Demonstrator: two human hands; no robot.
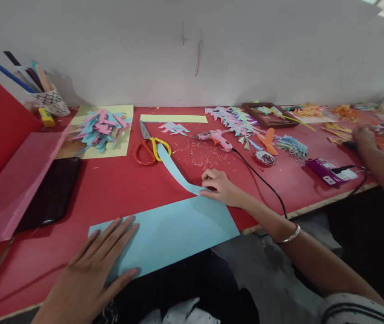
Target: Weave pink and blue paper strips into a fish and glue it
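Note:
My left hand (97,261) lies spread over the left end of a light blue paper sheet (174,234), which reaches past the table's front edge. Between the thumb and fingers of my right hand (220,186) is the near end of a narrow blue paper strip (176,173). That strip curves up and away to the left, and its far end lies over the yellow handle loop of the scissors (146,139). The scissors have one red and one yellow loop, with blades pointing to the back wall.
Cut pink and blue strips (102,128) are heaped on yellow paper at left, near a black phone-like slab (51,193) and a pen cup (51,101). A pink glue gun (217,138) trails its cord toward a purple power strip (327,171). Another person's hands (369,137) work at right.

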